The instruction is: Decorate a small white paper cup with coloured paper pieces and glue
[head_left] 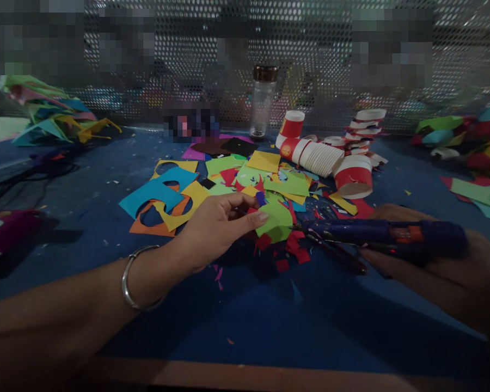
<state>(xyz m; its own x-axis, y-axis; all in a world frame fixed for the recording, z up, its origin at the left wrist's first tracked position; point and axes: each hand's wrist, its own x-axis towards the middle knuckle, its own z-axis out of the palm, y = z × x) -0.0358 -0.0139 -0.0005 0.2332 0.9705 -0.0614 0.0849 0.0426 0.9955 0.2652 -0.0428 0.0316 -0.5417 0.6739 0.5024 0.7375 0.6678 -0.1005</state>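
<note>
My left hand [224,223], with a silver bangle at the wrist, pinches the left edge of a lime-green paper disc [275,220]. A small dark blue paper piece [261,198] shows by its fingertips. Red paper pieces [296,250] lie along and below the disc's edge; whether they are stuck to it I cannot tell. My right hand [445,272] is wrapped round a dark blue glue gun [412,237] with a lit red light. Its nozzle reaches the disc's right edge. Under the glue gun lie dark-handled scissors [351,258], partly hidden.
Cut-out paper sheets [163,190] and scraps lie mid-table. Red-and-white paper cups [310,155] and a clear bottle [263,103] stand behind them. Paper piles [53,111] sit at both sides. A magenta object [14,231] and cables [14,182] are at left. Perforated metal [204,76] backs the table.
</note>
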